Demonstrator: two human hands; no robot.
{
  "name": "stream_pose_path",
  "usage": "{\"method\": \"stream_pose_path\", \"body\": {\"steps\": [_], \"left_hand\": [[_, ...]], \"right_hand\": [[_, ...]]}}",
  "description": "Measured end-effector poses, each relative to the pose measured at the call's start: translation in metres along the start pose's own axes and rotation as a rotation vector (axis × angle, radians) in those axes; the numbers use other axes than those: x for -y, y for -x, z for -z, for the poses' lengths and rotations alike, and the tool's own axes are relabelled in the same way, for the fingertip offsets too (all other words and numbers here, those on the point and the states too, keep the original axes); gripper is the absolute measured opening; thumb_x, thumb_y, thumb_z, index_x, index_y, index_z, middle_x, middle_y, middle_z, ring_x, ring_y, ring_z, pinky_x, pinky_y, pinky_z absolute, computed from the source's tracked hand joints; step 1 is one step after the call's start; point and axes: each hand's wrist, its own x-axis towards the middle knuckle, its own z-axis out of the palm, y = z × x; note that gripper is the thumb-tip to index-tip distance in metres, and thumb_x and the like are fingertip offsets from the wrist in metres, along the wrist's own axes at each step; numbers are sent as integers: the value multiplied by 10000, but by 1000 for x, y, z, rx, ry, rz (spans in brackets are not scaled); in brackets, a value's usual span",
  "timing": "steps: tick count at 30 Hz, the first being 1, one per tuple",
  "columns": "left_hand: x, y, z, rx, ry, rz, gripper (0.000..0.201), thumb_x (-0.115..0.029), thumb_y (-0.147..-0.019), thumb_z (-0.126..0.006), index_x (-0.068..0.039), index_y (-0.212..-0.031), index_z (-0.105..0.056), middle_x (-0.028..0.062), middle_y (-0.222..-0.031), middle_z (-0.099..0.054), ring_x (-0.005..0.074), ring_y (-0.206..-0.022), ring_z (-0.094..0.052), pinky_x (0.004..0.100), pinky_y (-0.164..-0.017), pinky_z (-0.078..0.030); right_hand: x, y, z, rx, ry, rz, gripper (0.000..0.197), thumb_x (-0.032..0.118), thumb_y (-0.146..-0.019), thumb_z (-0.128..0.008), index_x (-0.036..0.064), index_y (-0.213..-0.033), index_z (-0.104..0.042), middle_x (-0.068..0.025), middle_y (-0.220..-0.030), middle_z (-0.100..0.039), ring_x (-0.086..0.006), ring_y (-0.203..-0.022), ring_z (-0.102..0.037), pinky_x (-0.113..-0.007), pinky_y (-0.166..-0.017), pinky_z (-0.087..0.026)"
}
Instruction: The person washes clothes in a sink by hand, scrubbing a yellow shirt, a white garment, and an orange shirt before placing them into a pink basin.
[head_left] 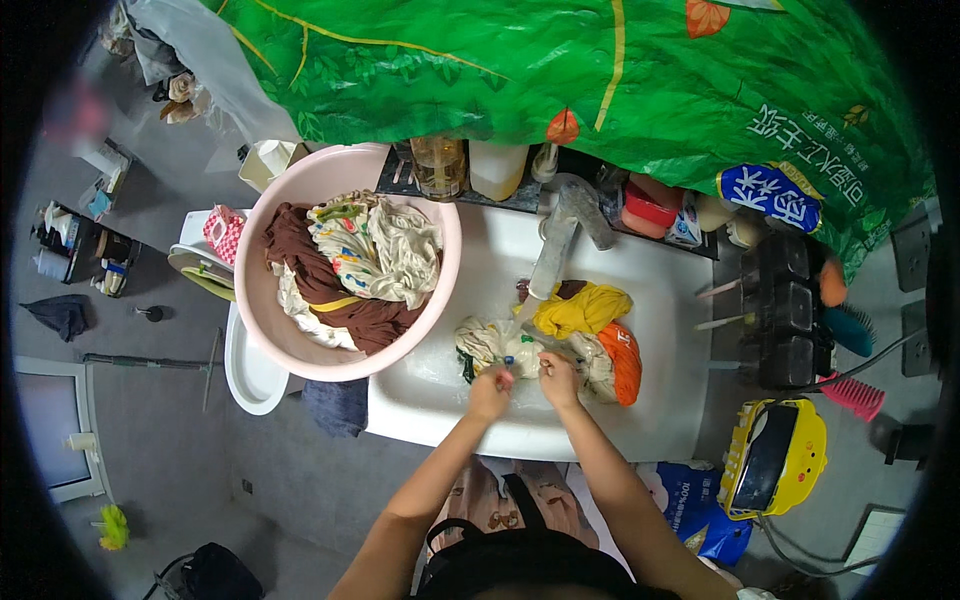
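A wet white garment with small coloured prints (pixel 485 341) lies bunched in the white sink (pixel 420 412), beneath the grey faucet (pixel 556 255). My left hand (pixel 490 391) is closed at its near edge, slightly blurred. Fingers curled, my right hand (pixel 558 380) grips the same cloth a little to the right. Against it on the far right side lie a yellow garment (pixel 590 309) and an orange piece of cloth (pixel 622 362). A dark brown bit of fabric shows under the spout. The fingertips of both hands are partly hidden.
Left of the sink, a pink basin (pixel 253 320) holds brown and white garments. Bottles (pixel 497 170) and a red container (pixel 648 207) line the back ledge, below a large green plastic sheet (pixel 420 70). A yellow basket (pixel 815 455) and dark organizer (pixel 775 310) stand at right.
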Motion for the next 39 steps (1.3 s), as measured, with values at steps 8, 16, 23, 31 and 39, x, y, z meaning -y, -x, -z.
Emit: {"method": "stream_pose_path", "body": {"steps": [8, 16, 23, 31, 39], "left_hand": [[54, -38, 25, -152, -347, 274, 336, -149, -628, -667, -5, -904, -542, 158, -811, -595, 310, -771, -567, 370, -727, -453], [2, -24, 43, 121, 598, 376, 113, -204, -760, -615, -112, -790, -558, -37, -711, -573, 53, -593, -512, 199, -507, -405], [-57, -9, 86, -255, 819, 114, 145, -242, -838, -530, -115, -907, -546, -59, -713, -523, 28, -564, -451, 176, -457, -346], [8, -37, 73, -394, 785, 168, 532, -126, -783, -584, -83, -1233, -303, 40, -1093, -494, 139, -873, -518, 283, -725, -436], [82, -70, -22, 128, 236, -93, 291, -111, -697, -605, -58, -978, -551, 121, -999, -557, 269, -830, -556, 348, -721, -445]], "right_hand": [[-1, 1, -32, -27, 372, 67, 300, 125, -696, -590, 70, -989, -557, -97, -1000, -517, -261, -963, -481, -345, -817, -396], [13, 19, -35, -162, 654, 77, 507, 195, -621, -691, 137, -1083, -487, -69, -1147, -415, -246, -1101, -363, -385, -886, -294], [-10, -20, 26, 65, 25, -179, 197, 201, -739, -603, 32, -836, -569, -45, -758, -549, -152, -651, -502, -312, -600, -392], [-14, -11, 84, -355, -817, -323, 360, 172, -803, -538, -24, -1088, -438, -50, -966, -545, -146, -821, -535, -245, -722, -425], [-49, 11, 24, -154, 426, 215, 299, 146, -665, -650, 21, -905, -523, -95, -845, -555, -217, -777, -544, -299, -702, -430]]}}
